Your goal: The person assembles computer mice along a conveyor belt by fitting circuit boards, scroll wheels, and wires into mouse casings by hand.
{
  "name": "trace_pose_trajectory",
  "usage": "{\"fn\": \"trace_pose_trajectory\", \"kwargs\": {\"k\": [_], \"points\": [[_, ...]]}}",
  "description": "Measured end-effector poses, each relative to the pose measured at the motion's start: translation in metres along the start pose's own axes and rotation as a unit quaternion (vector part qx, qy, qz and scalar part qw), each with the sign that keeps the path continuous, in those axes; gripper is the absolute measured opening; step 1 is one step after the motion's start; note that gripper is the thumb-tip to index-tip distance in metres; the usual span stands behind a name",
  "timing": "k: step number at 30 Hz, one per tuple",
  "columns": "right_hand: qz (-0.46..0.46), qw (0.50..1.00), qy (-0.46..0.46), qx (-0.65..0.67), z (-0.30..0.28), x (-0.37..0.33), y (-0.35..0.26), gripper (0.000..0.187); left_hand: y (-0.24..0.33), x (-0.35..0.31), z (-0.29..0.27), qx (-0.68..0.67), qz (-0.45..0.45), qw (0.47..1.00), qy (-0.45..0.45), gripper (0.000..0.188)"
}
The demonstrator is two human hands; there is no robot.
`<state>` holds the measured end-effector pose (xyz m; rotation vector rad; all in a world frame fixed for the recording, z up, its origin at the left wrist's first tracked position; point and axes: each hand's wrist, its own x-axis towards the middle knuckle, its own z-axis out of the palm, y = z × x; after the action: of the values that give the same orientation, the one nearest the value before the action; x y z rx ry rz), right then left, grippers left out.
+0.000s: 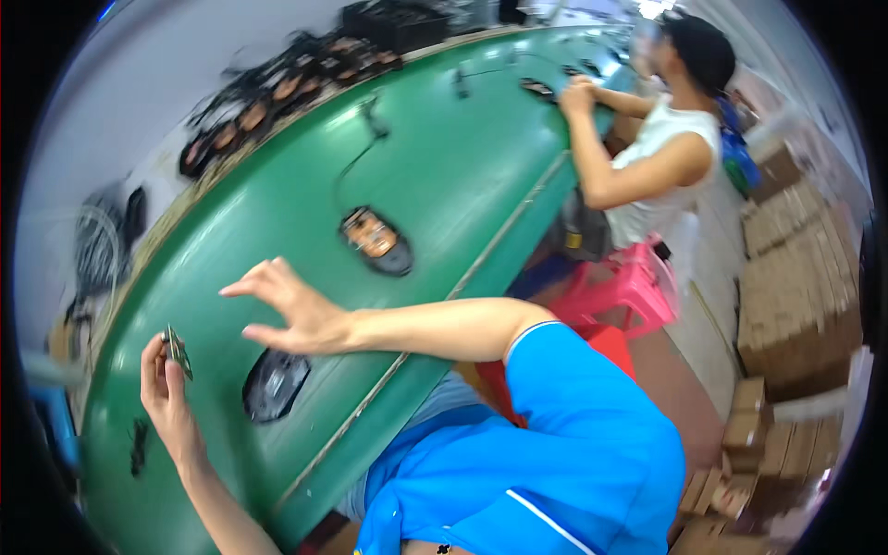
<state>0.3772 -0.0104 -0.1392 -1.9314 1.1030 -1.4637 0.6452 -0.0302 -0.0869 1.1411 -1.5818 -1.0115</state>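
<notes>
My left hand [169,400] pinches a small green circuit board [177,351] between thumb and fingers, held up above the green bench [305,462]. My right hand [294,310] is open, thumb and fingers spread apart, with nothing in it. Just below its wrist a black plastic mouse shell [276,384] lies on the bench, partly covered by that hand. Farther off, an opened computer mouse [375,240] with a copper-coloured inside rests on the surface, its cable [356,165] running away toward the far side.
A small dark cable bundle [139,448] lies left of my left hand. Several mice and cables [268,106] line the ledge along the bench's far edge. To the right, a co-worker [661,148] sits by a pink stool [615,287]. Stacked cardboard boxes [800,287] stand behind.
</notes>
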Motion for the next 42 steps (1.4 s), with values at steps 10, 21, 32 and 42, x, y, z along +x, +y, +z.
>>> {"fn": "trace_pose_trajectory", "kwargs": {"k": [10,21,32,42], "points": [[-0.050,0.996,0.050,0.048,-0.035,0.024,0.012,0.027,0.072,0.013,0.107,-0.324,0.039,0.888,-0.325,0.062],[0.143,0.978,-0.053,0.139,-0.098,0.033,-0.017,0.012,0.048,0.036,0.102,-0.378,-0.110,0.891,-0.228,0.060],[0.174,0.970,-0.082,0.150,-0.100,0.024,-0.028,0.013,0.044,0.031,0.094,-0.410,-0.128,0.874,-0.227,0.059],[0.176,0.946,-0.246,0.114,-0.081,0.012,-0.036,0.017,0.049,-0.010,0.079,-0.344,-0.099,0.921,-0.157,0.051]]}}
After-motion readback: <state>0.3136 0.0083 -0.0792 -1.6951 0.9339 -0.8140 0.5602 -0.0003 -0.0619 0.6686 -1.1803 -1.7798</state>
